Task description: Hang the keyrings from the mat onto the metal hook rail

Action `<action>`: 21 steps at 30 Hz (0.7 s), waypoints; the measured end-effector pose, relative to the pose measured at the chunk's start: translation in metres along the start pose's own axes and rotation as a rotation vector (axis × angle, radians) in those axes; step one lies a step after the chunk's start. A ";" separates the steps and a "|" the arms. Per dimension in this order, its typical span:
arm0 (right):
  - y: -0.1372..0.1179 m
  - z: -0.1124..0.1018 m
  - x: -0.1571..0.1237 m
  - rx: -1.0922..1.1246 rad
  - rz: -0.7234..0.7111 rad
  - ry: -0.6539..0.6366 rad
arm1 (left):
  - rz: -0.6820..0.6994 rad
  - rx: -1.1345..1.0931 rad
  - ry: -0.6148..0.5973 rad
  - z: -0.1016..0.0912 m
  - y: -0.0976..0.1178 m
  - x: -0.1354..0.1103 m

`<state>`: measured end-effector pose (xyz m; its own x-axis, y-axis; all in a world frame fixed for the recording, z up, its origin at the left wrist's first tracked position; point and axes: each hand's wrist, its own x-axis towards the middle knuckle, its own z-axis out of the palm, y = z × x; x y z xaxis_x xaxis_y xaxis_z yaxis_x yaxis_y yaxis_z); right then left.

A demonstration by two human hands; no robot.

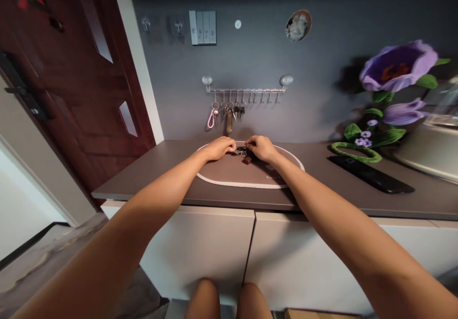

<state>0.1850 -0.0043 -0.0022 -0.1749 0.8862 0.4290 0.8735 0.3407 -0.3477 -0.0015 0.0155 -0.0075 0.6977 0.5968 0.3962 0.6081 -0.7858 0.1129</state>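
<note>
A small bunch of keys (242, 152) on metal rings is between my two hands, low over a brown oval mat (229, 176) with a pale rim. My left hand (220, 148) pinches its left side with closed fingers. From the right, my right hand (260, 147) is closed on the bunch too, its fingertips bent inward. A small reddish-brown tag (246, 160) sits at the near side of the rings. Which key or ring each hand grips is too small to tell.
Behind the mat, a clear hook rail (246, 90) on the grey wall holds several key sets, one with a pink strap (211, 118). To the right are a black phone-like slab (372, 173), purple fabric flowers (399, 68) and a pale lampshade-like object (429, 147). A dark red door (82, 95) stands left.
</note>
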 end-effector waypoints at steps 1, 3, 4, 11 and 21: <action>0.000 0.000 0.000 -0.003 -0.001 0.000 | -0.004 0.009 0.015 -0.002 0.001 0.000; -0.001 -0.001 0.000 -0.009 -0.001 -0.002 | -0.009 0.017 0.051 -0.004 0.000 0.000; -0.001 -0.001 0.000 -0.010 -0.001 -0.004 | -0.009 0.017 0.070 -0.004 -0.001 0.000; -0.003 -0.002 -0.001 0.024 -0.004 0.004 | -0.062 -0.049 0.191 -0.002 -0.007 0.003; -0.010 -0.004 -0.006 0.118 -0.066 0.057 | -0.170 -0.145 0.312 -0.010 0.005 0.003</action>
<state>0.1796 -0.0138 0.0023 -0.2011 0.8425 0.4998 0.8008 0.4352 -0.4114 -0.0001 0.0120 0.0038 0.4287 0.6602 0.6167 0.6300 -0.7077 0.3198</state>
